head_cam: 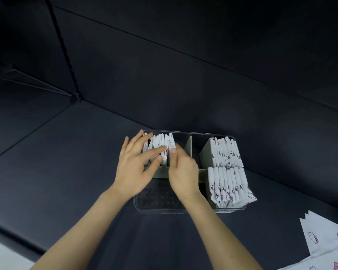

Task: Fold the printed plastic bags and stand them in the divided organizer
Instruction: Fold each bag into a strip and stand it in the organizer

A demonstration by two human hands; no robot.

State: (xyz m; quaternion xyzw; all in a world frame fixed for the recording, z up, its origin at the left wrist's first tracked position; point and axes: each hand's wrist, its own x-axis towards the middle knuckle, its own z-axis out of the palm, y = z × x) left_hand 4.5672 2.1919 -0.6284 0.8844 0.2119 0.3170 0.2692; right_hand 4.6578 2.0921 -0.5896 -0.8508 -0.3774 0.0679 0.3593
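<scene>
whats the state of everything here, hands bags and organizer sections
left hand: open, straight fingers pressing the far-left row
right hand: pinching the end bag of that row
far-left row: folded, upright, section part filled
far-right row: folded, standing
near-right row: folded, standing, section packed
near-left section: no bags in it
unfolded bags: flat beside the organizer

From here the organizer (183, 211) reads as clear glossy plastic with a dimpled base. Its dividers (188, 147) look matt and opaque. I see the folded bags (225, 152) as thin white printed film with a slight sheen, and the flat bags (324, 236) look the same. The dark surface (66, 162) is matt, cloth-like and seamed.
</scene>
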